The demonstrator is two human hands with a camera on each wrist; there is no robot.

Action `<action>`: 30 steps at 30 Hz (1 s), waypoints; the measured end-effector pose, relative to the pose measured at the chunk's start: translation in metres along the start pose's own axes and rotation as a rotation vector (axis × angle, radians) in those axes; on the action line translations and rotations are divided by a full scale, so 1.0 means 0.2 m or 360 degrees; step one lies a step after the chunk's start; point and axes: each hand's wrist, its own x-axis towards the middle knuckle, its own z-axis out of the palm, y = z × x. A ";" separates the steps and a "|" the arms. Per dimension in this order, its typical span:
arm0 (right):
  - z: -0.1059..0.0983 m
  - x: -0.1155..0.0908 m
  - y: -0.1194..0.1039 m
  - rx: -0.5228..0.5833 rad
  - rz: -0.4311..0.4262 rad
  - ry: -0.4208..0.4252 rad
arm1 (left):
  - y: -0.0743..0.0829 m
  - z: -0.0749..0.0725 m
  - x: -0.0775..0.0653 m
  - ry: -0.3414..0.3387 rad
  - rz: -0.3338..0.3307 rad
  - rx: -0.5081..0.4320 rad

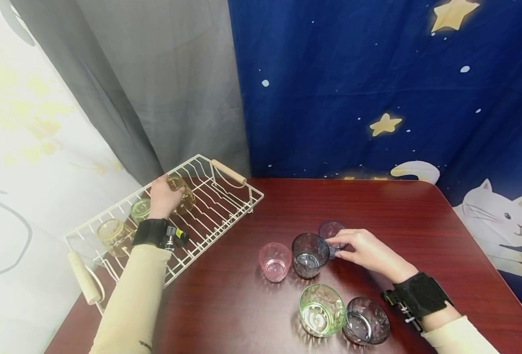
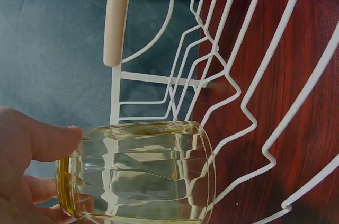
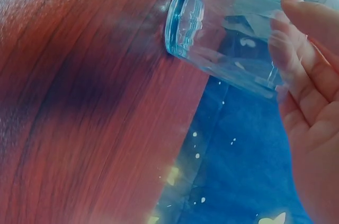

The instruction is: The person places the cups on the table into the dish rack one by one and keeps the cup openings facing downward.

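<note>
In the left wrist view, my left hand [image 1: 163, 196] grips a yellow-tinted glass [image 2: 140, 171] near its thick base, thumb on one side and fingers on the other. Its mouth faces down toward the wires of the white dish rack [image 1: 199, 156]; whether it touches them I cannot tell. Over on the table, my right hand [image 1: 362, 250] pinches a clear bluish glass [image 3: 222, 33] near its rim, thumb and fingers on opposite sides. That glass stands upright beside a dark grey glass [image 1: 309, 255], base toward the tabletop.
A green glass [image 1: 140, 209] and another yellow glass [image 1: 113, 237] stand inverted in the rack, which has wooden handles [image 1: 229, 172]. A pink glass [image 1: 275, 263], a larger green glass [image 1: 322, 310] and a dark smoky glass [image 1: 365, 322] sit on the red-brown table [image 1: 225, 314]. Curtains hang behind.
</note>
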 end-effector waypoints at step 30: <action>-0.06 0.02 -0.07 -0.0064 0.0008 0.0413 | 0.23 -0.08 -0.09 0.0107 0.0274 -0.0186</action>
